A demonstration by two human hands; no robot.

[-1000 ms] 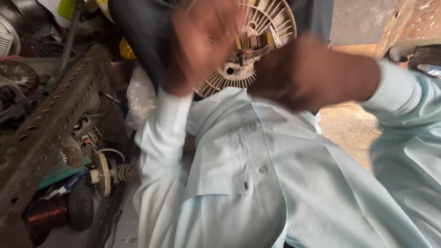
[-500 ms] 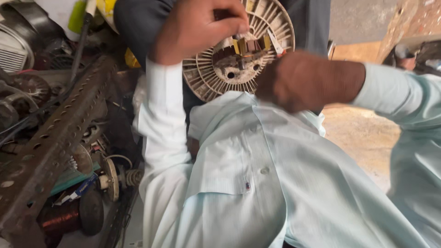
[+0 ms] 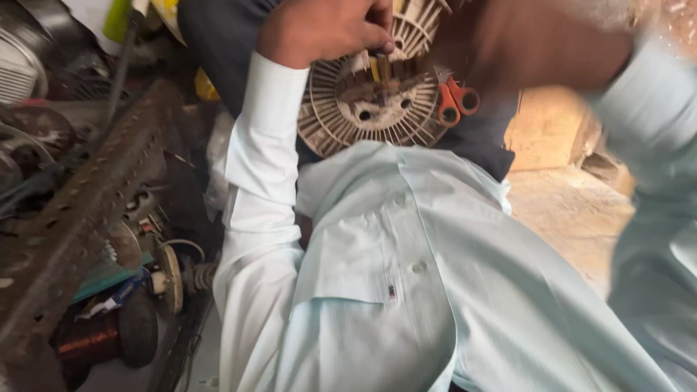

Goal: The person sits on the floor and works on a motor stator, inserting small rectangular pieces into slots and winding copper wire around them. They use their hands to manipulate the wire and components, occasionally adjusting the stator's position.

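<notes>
A round cream plastic fan housing (image 3: 341,109) with ribbed slots and copper windings at its hub sits against dark cloth (image 3: 225,43) just above my pale shirt. My left hand (image 3: 319,29) comes in from the left in a white sleeve, its fingertips pinched on a small dark metal piece (image 3: 380,72) standing out of the hub. My right hand (image 3: 537,43) is a blur over the housing's upper right edge, and its fingers cannot be made out. Orange scissor handles (image 3: 456,98) show just beside the housing, under that hand.
A rusty perforated metal bar (image 3: 80,218) slants across the left. Below it lie a copper wire coil (image 3: 87,341), small motor parts (image 3: 170,276) and old fan grilles (image 3: 22,65). Sandy floor (image 3: 573,210) shows at the right.
The view has closed in on the housing. My left hand has settled into a pinch at the hub. My right hand has lifted up and to the right, uncovering the orange scissor handles.
</notes>
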